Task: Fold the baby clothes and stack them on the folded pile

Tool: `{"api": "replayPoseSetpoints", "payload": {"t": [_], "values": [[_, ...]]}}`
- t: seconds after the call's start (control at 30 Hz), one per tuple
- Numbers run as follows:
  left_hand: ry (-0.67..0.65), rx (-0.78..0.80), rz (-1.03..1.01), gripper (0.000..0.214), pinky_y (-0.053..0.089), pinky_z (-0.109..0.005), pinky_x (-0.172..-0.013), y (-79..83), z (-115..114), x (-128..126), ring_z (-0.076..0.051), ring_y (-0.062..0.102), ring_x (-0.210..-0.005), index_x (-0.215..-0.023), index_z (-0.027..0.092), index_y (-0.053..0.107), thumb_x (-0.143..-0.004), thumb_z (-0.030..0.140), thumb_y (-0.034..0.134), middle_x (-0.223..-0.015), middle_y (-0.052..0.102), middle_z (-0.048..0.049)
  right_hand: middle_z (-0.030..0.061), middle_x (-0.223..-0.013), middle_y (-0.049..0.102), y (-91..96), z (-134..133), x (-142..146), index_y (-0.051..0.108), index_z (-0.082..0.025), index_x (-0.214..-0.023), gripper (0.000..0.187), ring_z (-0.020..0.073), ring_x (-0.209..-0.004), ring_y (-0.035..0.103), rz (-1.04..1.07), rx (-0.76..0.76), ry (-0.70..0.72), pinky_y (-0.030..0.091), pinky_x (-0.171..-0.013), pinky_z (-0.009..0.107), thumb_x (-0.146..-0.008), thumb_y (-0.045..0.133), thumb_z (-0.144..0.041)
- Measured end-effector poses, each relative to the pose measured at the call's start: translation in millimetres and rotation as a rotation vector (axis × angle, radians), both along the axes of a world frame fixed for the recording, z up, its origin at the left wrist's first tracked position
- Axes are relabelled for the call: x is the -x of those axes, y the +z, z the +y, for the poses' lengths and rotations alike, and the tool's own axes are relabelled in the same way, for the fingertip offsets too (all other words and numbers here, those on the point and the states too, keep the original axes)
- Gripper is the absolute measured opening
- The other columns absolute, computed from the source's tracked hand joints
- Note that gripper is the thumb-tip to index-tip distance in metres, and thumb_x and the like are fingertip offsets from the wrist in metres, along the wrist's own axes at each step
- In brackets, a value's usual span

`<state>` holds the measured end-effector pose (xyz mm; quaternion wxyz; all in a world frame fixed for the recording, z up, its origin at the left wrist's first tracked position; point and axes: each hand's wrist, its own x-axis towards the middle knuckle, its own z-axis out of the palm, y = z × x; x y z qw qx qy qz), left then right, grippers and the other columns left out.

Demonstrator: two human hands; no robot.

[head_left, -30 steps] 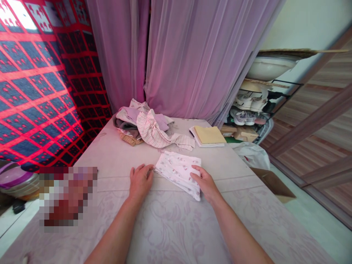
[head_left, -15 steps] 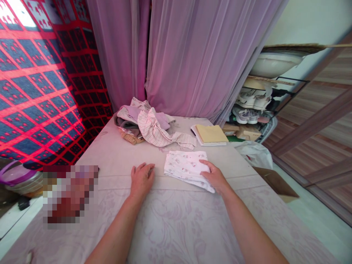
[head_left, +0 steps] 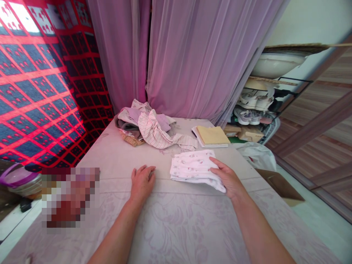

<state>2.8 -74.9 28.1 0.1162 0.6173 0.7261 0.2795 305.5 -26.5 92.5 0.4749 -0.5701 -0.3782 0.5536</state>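
A folded white cloth with a small pink print (head_left: 192, 168) lies on the pale quilted table cover (head_left: 176, 227), just in front of the clothes pile. My right hand (head_left: 227, 179) grips its right end, and a corner bends up under my fingers. My left hand (head_left: 142, 183) rests palm down on the cover, holding nothing, a short gap left of the cloth. Farther back lie a heap of crumpled clothes with a striped piece (head_left: 154, 131) and a yellow-covered notebook on white papers (head_left: 212, 135).
A pixelated patch (head_left: 70, 196) hides something at the table's left edge. Sheer mauve curtains (head_left: 187, 62) hang behind the table, with a red-and-blue patterned cloth (head_left: 35, 91) to the left. At right stand a shoe rack (head_left: 254, 110), a white plastic bag (head_left: 258, 156) and a cardboard box (head_left: 280, 185).
The white cloth has slid right, carried by my right hand. My left hand, beside it a second ago, now sits apart from it and has barely moved.
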Motion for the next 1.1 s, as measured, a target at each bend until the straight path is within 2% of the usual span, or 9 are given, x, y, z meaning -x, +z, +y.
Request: {"api": "replayPoseSetpoints", "payload": {"t": [0.17, 0.33, 0.43, 0.53, 0.7, 0.8, 0.87, 1.0, 1.1], "values": [[-0.009, 0.002, 0.0, 0.03, 0.019, -0.055, -0.113, -0.4, 0, 1, -0.024, 0.049, -0.127, -0.111, 0.027, 0.064, -0.087, 0.024, 0.047, -0.118, 0.069, -0.0031, 0.0036, -0.079, 0.074, 43.5, 7, -10, 0.064, -0.019, -0.123, 0.065, 0.0155, -0.062, 0.066, 0.015, -0.09, -0.06, 0.055, -0.055, 0.023, -0.06, 0.075, -0.013], [-0.011, -0.013, 0.015, 0.03, 0.02, -0.055, -0.112, -2.4, 0, 2, -0.024, 0.05, -0.126, -0.111, 0.027, 0.064, -0.087, 0.024, 0.046, -0.118, 0.069, -0.0036, 0.005, -0.086, 0.073, 55.7, 33, -25, 0.065, -0.018, -0.121, 0.061, 0.0146, -0.061, 0.066, -0.021, -0.17, -0.143, 0.055, -0.053, 0.022, -0.061, 0.074, -0.01], [-0.009, -0.018, 0.03, 0.031, 0.02, -0.055, -0.113, -4.2, 0, 2, -0.024, 0.05, -0.126, -0.111, 0.028, 0.065, -0.087, 0.024, 0.046, -0.119, 0.069, -0.0039, 0.005, -0.082, 0.072, 64.7, 70, -33, 0.066, -0.014, -0.117, 0.057, 0.015, -0.061, 0.066, -0.024, -0.235, -0.229, 0.055, -0.053, 0.023, -0.061, 0.072, -0.006], [-0.008, -0.019, 0.042, 0.031, 0.022, -0.054, -0.112, -6.2, 1, 4, -0.024, 0.051, -0.126, -0.111, 0.029, 0.065, -0.087, 0.025, 0.046, -0.118, 0.069, -0.0032, 0.0038, -0.08, 0.069, 90.3, 123, -39, 0.066, -0.012, -0.113, 0.053, 0.0146, -0.064, 0.066, 0.032, -0.356, -0.328, 0.057, -0.055, 0.024, -0.061, 0.071, -0.002], [-0.008, -0.025, 0.052, 0.031, 0.024, -0.054, -0.111, -10.9, 2, 7, -0.024, 0.051, -0.125, -0.11, 0.03, 0.064, -0.087, 0.028, 0.044, -0.117, 0.07, -0.0022, 0.0023, -0.098, 0.066, 127.6, 204, -45, 0.051, -0.015, -0.132, 0.067, 0.0114, -0.078, 0.066, 0.153, -0.536, -0.495, 0.057, -0.063, 0.022, -0.068, 0.06, 0.001], [-0.011, -0.028, 0.061, 0.031, 0.024, -0.055, -0.111, -13.3, 2, 9, -0.025, 0.052, -0.125, -0.11, 0.03, 0.065, -0.086, 0.029, 0.044, -0.117, 0.07, -0.0025, 0.0026, -0.109, 0.065, 99.8, 220, -42, 0.045, -0.021, -0.137, 0.069, 0.012, -0.084, 0.066, 0.089, -0.404, -0.543, 0.057, -0.064, 0.023, -0.072, 0.058, -0.003], [-0.02, -0.021, 0.067, 0.032, 0.025, -0.055, -0.11, -14.7, 2, 11, -0.025, 0.052, -0.125, -0.109, 0.03, 0.065, -0.086, 0.03, 0.043, -0.116, 0.07, -0.0023, 0.005, -0.11, 0.066, 60.9, 218, -39, 0.049, -0.022, -0.134, 0.067, 0.0147, -0.084, 0.066, 0.041, -0.226, -0.559, 0.058, -0.063, 0.027, -0.071, 0.061, -0.004], [-0.025, -0.018, 0.082, 0.032, 0.027, -0.056, -0.109, -17.9, 2, 13, -0.026, 0.053, -0.124, -0.109, 0.03, 0.065, -0.086, 0.033, 0.042, -0.116, 0.07, -0.0019, 0.0078, -0.105, 0.067, -12.3, 206, -38, 0.055, -0.021, -0.126, 0.061, 0.0192, -0.083, 0.067, 0.019, -0.121, -0.571, 0.058, -0.06, 0.031, -0.067, 0.068, -0.011], [-0.019, -0.034, 0.098, 0.032, 0.027, -0.056, -0.109, -20.1, 2, 14, -0.026, 0.053, -0.124, -0.108, 0.03, 0.065, -0.085, 0.033, 0.043, -0.115, 0.07, -0.0022, 0.0065, -0.105, 0.067, -30.5, 207, -42, 0.058, -0.021, -0.123, 0.059, 0.0187, -0.084, 0.067, 0.023, -0.128, -0.567, 0.059, -0.063, 0.031, -0.066, 0.069, -0.011]]}}
